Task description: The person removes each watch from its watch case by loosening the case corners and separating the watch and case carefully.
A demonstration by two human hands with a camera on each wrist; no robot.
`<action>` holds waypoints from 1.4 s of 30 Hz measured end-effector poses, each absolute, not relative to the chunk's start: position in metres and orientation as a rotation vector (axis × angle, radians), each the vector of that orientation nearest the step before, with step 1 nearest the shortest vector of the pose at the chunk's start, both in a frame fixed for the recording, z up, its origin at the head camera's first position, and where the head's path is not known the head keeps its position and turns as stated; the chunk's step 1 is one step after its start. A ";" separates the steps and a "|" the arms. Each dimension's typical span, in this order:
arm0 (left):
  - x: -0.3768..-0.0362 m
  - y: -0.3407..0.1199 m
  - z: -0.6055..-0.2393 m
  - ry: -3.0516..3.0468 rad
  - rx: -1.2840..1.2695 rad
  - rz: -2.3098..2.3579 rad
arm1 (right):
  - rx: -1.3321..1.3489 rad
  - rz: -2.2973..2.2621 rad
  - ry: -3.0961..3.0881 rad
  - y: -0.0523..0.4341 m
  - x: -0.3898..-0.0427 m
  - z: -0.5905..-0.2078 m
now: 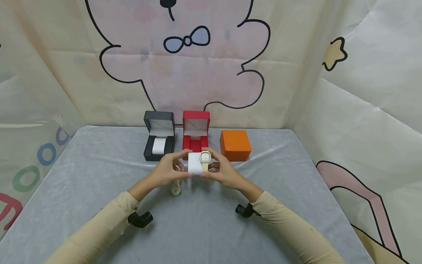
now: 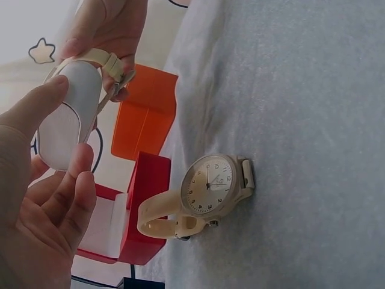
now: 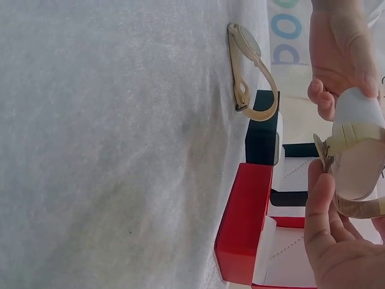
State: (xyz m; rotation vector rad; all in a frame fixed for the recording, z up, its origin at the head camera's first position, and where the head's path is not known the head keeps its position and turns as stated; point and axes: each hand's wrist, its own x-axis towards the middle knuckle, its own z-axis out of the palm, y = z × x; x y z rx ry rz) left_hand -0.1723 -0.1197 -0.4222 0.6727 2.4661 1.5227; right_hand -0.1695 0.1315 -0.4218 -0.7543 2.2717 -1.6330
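A white watch cushion [image 1: 194, 164] is held up over the table between both hands. My left hand [image 1: 167, 169] grips its left end, thumb and fingers on opposite edges. My right hand [image 1: 228, 173] pinches the right end, where a cream-strapped watch [image 1: 205, 157] with a squarish face sits around the cushion. In the right wrist view the strap's clasp [image 3: 325, 150] stands out beside the right fingers. A second watch [image 2: 209, 186], round-faced with a beige strap, lies on the table below the left hand.
At the back of the grey-clothed table [image 1: 197, 227] stand an open black box [image 1: 150, 148] with a white cushion [image 1: 159, 146] inside, an open red box [image 1: 196, 119] showing a red interior, and a closed orange box [image 1: 235, 146]. Printed curtains enclose the table's back and sides.
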 end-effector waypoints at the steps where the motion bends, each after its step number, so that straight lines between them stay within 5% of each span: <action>1: -0.172 -0.120 -0.422 2.465 0.671 1.523 | -0.753 -1.632 2.272 0.132 -0.169 -0.422; 42: -0.177 -0.120 -0.424 2.467 0.636 1.599 | -0.623 -1.669 1.997 0.134 -0.167 -0.425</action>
